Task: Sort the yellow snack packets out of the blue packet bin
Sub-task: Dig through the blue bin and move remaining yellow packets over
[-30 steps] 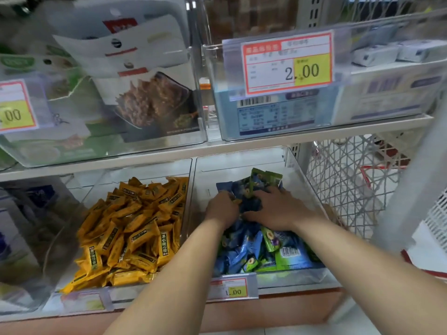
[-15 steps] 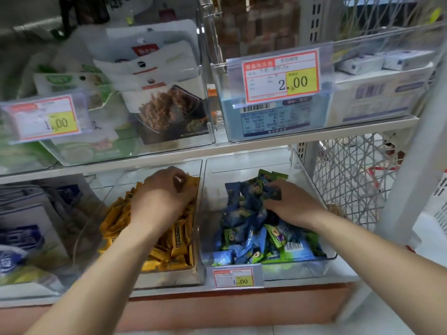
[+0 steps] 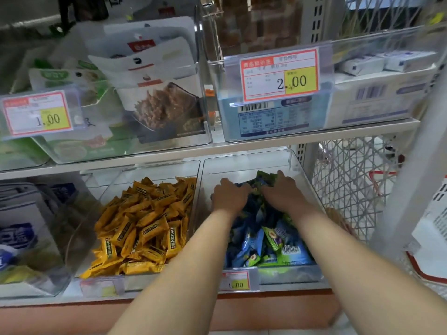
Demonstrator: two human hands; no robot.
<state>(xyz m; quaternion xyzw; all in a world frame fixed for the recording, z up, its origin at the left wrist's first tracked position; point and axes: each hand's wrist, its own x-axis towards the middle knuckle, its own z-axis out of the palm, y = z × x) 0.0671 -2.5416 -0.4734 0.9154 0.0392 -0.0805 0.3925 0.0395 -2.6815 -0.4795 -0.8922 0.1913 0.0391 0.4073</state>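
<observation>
Hands both down in blue packet bin [image 3: 303, 182], btm shelf. Close together, left hand [image 3: 229, 195] and right hand [image 3: 283, 192] sit on the back of the heap, knuckles up, fingers dug into blue and green packets [image 3: 246, 247]; can't tell if either grips anything. Yellow snack packets [image 3: 145, 226] heaped in clear bin [image 3: 145, 169] just left of it, w/ bin walls between. Price tag [image 3: 235, 281] reading 1.00 on blue bin's front edge. Wire mesh [image 3: 346, 184] to the right.
</observation>
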